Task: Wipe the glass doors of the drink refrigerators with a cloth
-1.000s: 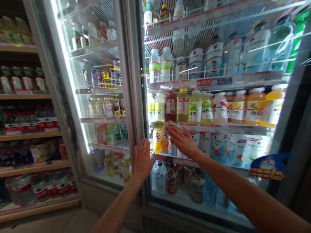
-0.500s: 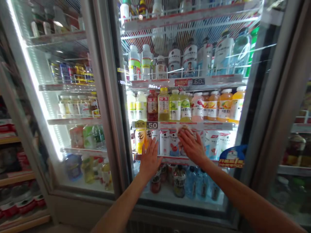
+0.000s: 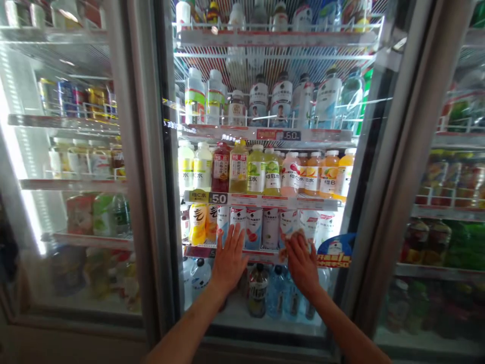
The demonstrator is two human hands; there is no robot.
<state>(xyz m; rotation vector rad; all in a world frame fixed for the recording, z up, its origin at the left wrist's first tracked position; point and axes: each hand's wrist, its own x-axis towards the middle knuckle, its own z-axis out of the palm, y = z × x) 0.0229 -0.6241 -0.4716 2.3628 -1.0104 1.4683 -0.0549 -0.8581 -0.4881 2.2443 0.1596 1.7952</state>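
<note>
In front of me is the glass door (image 3: 238, 323) of a drinks fridge. My left hand (image 3: 229, 260) lies against the glass with its fingers stretched out, holding nothing, over the row of white cartons (image 3: 253, 227). Under the fingers of my right hand (image 3: 303, 265) is a crumpled, pale cloth (image 3: 283, 254), pressed flat to the pane near the lower shelf edge. Most of the cloth is hidden by that hand. Close to the right hand, a blue sticker (image 3: 335, 248) is on the door.
Behind the glass stand rows of bottles (image 3: 257, 169) on wire shelves with price rails (image 3: 265, 201). Thick metal door frames rise on the left (image 3: 134, 151) and right (image 3: 409, 167). More stocked fridge sections lie beyond both frames.
My right hand has slid down the glass with the cloth, from the price rail to the lower shelf edge. My left hand stays spread on the pane. The view has shifted right.
</note>
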